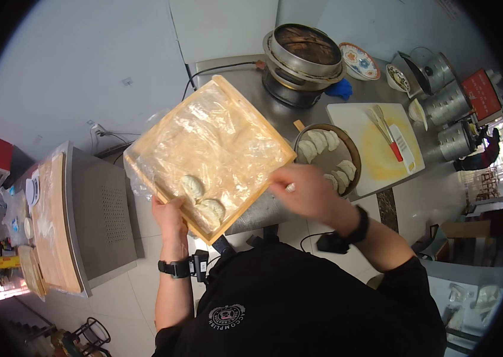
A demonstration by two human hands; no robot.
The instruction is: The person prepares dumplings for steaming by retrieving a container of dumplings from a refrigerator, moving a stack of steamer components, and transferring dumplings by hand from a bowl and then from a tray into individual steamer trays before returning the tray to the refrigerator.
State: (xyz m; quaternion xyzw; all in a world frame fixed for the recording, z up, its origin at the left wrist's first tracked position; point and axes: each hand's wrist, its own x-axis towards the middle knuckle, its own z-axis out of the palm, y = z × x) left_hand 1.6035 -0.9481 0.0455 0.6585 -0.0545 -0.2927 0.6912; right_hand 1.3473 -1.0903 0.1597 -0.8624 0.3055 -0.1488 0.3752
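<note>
My left hand (171,216) grips the near left side of a square wooden tray (251,205), its thumb over the rim. Clear plastic film lines the tray, which is held up at an angle. Two pleated dumplings, an upper one (192,186) and a lower one (212,210), lie on the film by the near corner. My right hand (309,192) is beside the tray's right corner, blurred, with its fingers curled. A small white bit shows at its fingers; what it is stays unclear. Behind that hand, a round pan (353,142) holds several dumplings (318,142) in two groups along its wall.
Right of the pan, tongs (385,129) and a white slotted utensil (402,145) lie on a cutting board (345,114). An electric pot (296,89) with a corded plug stands at the back, near a patterned bowl (359,62). A floured board (53,223) tops the left counter.
</note>
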